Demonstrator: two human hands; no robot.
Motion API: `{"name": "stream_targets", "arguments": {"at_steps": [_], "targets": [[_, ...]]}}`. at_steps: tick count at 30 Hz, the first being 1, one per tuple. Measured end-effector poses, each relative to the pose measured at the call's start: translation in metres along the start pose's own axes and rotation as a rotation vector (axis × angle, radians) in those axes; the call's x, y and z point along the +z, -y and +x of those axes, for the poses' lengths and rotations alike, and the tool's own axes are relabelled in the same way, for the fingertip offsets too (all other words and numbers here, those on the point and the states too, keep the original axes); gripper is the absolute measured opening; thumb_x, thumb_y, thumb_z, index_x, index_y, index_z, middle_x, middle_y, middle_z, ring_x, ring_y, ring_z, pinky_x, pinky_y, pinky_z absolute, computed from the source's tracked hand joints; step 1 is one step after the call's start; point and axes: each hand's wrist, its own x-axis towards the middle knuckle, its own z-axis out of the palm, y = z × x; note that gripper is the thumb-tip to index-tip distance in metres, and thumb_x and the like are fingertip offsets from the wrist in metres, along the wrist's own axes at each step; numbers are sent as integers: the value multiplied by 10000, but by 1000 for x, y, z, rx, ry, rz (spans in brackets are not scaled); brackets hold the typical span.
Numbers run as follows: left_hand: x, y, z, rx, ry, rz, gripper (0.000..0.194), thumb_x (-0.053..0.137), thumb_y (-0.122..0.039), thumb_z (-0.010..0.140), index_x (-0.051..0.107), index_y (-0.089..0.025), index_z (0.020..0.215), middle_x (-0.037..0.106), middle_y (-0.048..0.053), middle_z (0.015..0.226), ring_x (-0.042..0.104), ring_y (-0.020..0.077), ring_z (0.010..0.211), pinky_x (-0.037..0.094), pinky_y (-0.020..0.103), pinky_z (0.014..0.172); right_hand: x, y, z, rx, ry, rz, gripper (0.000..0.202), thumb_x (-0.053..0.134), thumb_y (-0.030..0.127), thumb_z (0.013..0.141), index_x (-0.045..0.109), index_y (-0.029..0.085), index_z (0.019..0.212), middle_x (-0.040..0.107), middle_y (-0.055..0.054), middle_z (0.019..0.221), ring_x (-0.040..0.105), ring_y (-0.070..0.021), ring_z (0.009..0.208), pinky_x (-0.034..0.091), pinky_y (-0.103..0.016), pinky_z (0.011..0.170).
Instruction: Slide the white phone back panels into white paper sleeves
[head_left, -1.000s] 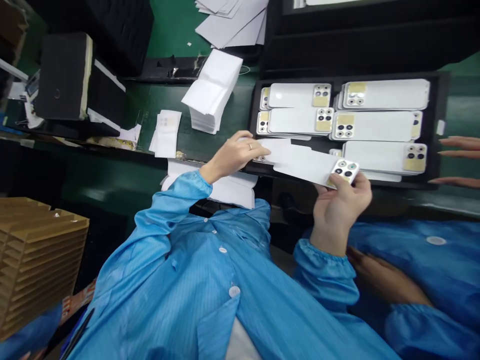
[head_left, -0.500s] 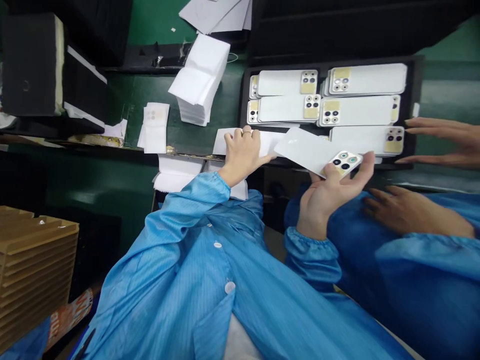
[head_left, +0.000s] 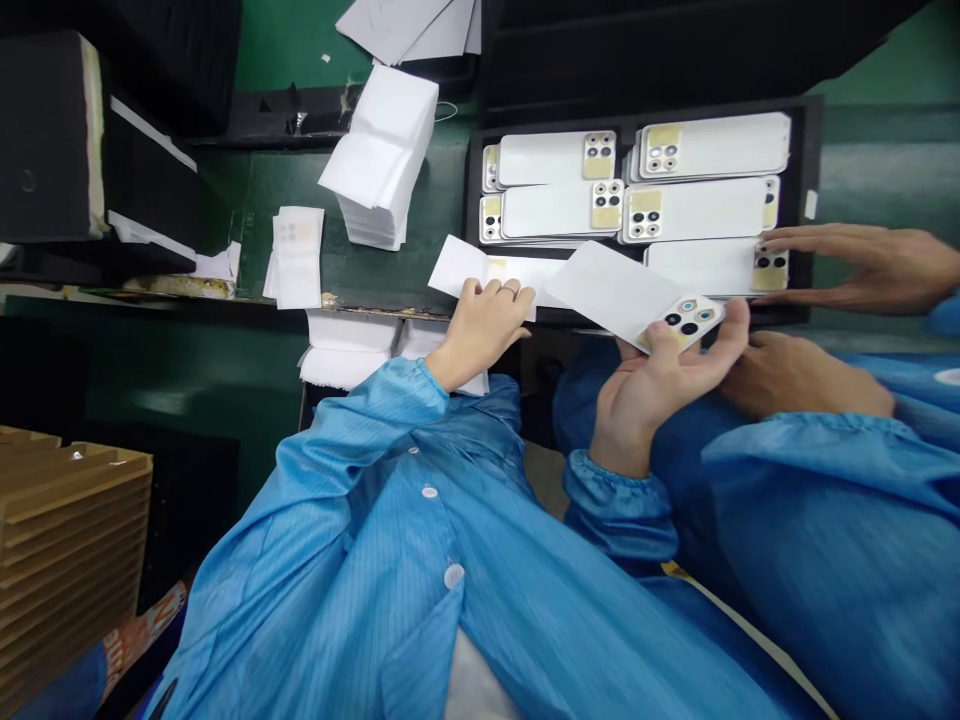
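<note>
Head view, going left to right: a stack of brown cardboard trays [head_left: 67, 540] stands at the near left, and a black foam block [head_left: 49, 135] sits at the far left. On the green table [head_left: 285, 200] lies a small pile of white slips [head_left: 296, 258], and farther right a taller stack of white sheets [head_left: 382, 160] leans over its own top. More folded white sheets [head_left: 341, 345] hang at the near edge of the table.

The person's left hand [head_left: 487, 325], in a blue sleeve, has its fingers curled together and pressed down on a white sleeve [head_left: 469, 265] that lies at the near left corner of the black tray [head_left: 474, 150]. A ring shows on one finger.

The right hand [head_left: 664, 375] holds a white phone back cover [head_left: 626, 295] just near of the tray, tilted, with its camera end toward the right. The thumb lies on top beside the camera openings and the fingers are closed under the cover's end, so the hand is clamped on it.

In the tray, rows of white back covers [head_left: 705, 210] lie flat in overlapping piles, camera ends showing gold patches.

At the far right, a co-worker's hand [head_left: 862, 265] reaches to the tray's right edge with fingers stretched out, and a second co-worker's hand [head_left: 806, 375] rests just right of the person's right hand.
</note>
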Motion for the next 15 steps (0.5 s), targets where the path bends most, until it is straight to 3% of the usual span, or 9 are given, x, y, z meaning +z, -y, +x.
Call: {"name": "stream_targets", "arguments": {"at_steps": [4, 8, 10, 12, 15], "targets": [[6, 21, -1, -48, -93, -91, 340, 451, -253, 1257, 785, -221, 1313, 857, 129, 1305, 793, 283, 1180, 491, 449, 1093, -3, 3, 4, 37, -18, 3, 894, 781, 281, 633, 469, 332, 1470, 711, -69, 1554, 789, -301, 1369, 688, -655, 1175], [7, 46, 4, -113, -305, -245, 348, 466, -232, 1254, 738, -261, 1470, 866, 93, 1394, 814, 247, 1208, 570, 396, 1090, -3, 14, 2, 105, -29, 25, 834, 803, 242, 626, 542, 316, 1415, 775, -47, 1416, 827, -264, 1264, 770, -491, 984], [10, 51, 5, -115, -363, -307, 310, 511, -275, 1251, 744, -272, 1456, 877, 80, 1359, 823, 242, 1222, 606, 383, 1085, 0, 23, -4, 156, -4, 30, 821, 832, 236, 632, 574, 292, 1409, 806, -47, 1354, 840, -243, 1209, 775, -407, 904], [16, 52, 6, -112, -369, -350, 268, 556, -301, 1242, 762, -273, 1412, 888, 73, 1302, 835, 234, 1211, 636, 366, 1063, 3, 32, -10, 206, 19, 16, 827, 863, 246, 642, 590, 268, 1422, 828, -44, 1308, 844, -232, 1172, 776, -379, 870], [26, 49, 5, -113, -329, -364, 239, 605, -294, 1226, 778, -260, 1386, 892, 79, 1276, 846, 222, 1196, 657, 341, 1040, 8, 39, -15, 222, 22, -28, 823, 880, 270, 648, 609, 247, 1424, 837, -43, 1257, 836, -240, 1136, 788, -450, 904]]}}
